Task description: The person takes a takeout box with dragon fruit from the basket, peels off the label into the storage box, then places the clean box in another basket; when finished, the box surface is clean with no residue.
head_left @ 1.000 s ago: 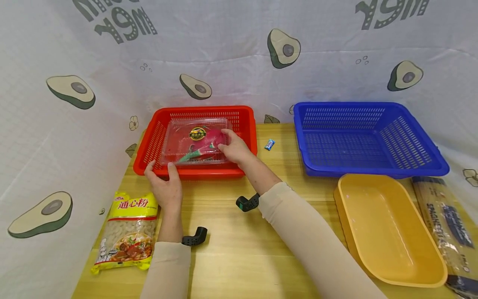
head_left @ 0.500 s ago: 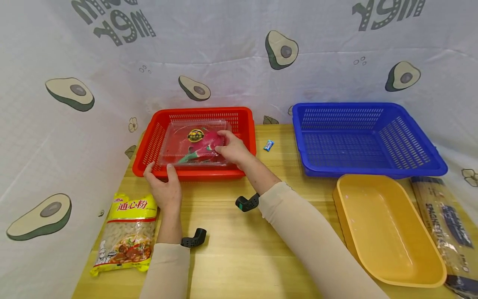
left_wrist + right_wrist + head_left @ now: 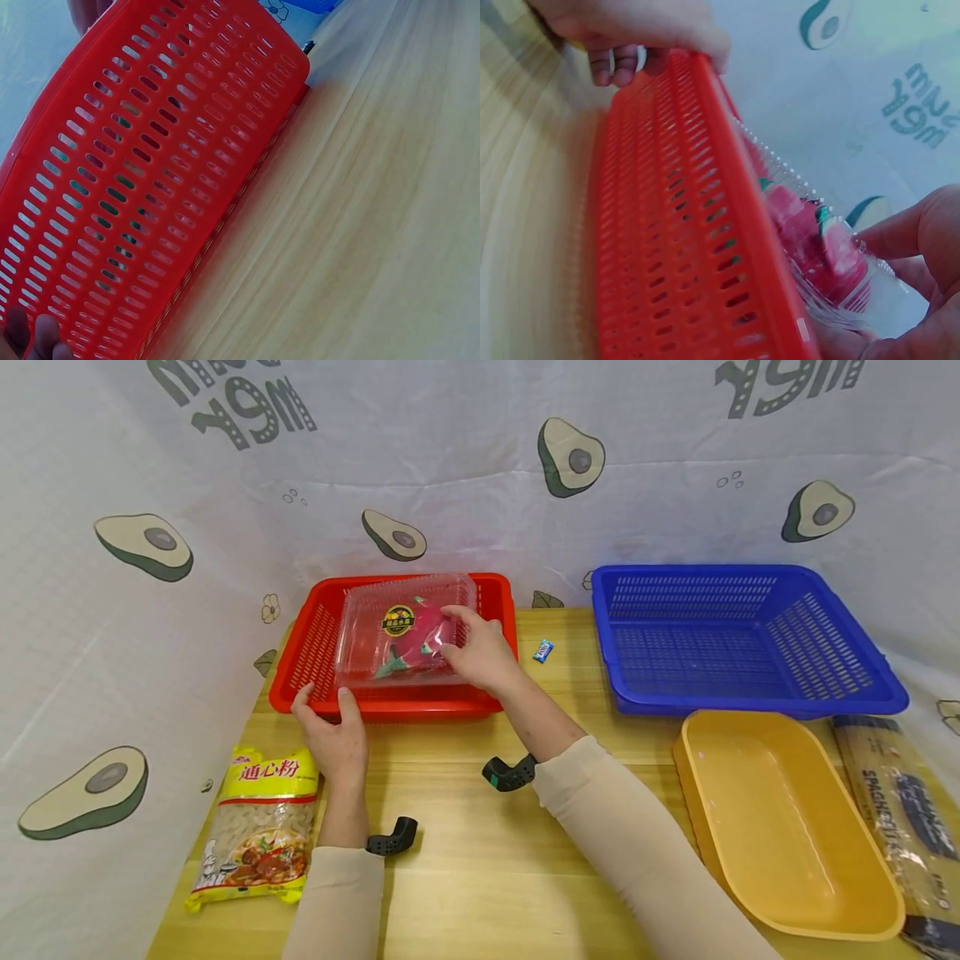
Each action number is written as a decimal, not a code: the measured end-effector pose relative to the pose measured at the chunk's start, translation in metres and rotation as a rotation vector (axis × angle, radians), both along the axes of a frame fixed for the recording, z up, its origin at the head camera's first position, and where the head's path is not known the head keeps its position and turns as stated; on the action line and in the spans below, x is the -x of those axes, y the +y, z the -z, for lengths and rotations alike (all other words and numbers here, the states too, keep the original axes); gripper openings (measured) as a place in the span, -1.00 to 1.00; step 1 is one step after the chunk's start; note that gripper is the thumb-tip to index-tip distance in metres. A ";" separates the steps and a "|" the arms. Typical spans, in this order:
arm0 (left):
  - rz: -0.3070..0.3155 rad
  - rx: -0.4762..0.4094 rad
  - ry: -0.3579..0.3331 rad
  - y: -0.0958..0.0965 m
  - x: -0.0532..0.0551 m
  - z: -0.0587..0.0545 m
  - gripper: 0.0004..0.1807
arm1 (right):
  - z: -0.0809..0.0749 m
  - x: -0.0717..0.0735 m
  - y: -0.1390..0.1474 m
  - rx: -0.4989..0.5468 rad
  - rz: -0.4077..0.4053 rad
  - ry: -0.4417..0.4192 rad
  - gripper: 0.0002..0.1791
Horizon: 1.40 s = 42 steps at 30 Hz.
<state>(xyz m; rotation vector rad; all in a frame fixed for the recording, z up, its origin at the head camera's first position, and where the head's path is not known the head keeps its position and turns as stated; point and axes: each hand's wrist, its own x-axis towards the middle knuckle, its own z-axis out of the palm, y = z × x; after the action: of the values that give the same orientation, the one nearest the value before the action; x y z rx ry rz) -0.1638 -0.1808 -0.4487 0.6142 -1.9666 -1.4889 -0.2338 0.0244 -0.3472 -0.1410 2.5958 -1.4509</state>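
A red slotted basket [image 3: 405, 708] stands at the back left of the table. My left hand [image 3: 337, 742] grips its front rim near the left corner, the thumb over the edge and fingers below, as the right wrist view also shows of the left hand [image 3: 645, 30]. A clear lidded plastic box [image 3: 365, 618] with a round label is tilted up in the basket, its right end raised. Inside the box lies pink dragon fruit [image 3: 429, 628] with green tips. My right hand [image 3: 486, 653] pinches the right end of the box; its underside is hidden in the head view.
A blue basket [image 3: 750, 703] stands at the back right, with a yellow tub [image 3: 780, 810] before it. A spaghetti pack [image 3: 900, 810] lies beside the tub. A small blue candy packet [image 3: 543, 650] lies between the baskets. A yellow pasta bag [image 3: 258, 827] lies front left.
My right hand has raised the right end of the plastic box, which now tilts, and the dragon fruit inside has shifted. The left hand has stayed on the basket rim.
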 end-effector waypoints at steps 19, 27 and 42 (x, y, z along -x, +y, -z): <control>0.007 -0.012 -0.001 0.000 0.000 0.000 -0.37 | -0.032 -0.048 0.060 0.349 0.084 0.035 -0.34; 0.003 -0.008 -0.019 0.000 0.000 -0.001 -0.36 | -0.039 -0.080 0.091 0.519 0.049 0.008 -0.32; -0.004 -0.011 -0.027 -0.001 0.000 -0.001 -0.36 | -0.031 -0.146 0.133 0.621 -0.041 -0.003 -0.37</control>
<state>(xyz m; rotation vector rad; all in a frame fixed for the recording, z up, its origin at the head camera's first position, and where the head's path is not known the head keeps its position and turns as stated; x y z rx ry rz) -0.1642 -0.1818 -0.4480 0.6459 -1.9777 -1.4966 -0.0882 0.1578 -0.3159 -0.2598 2.0338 -2.1785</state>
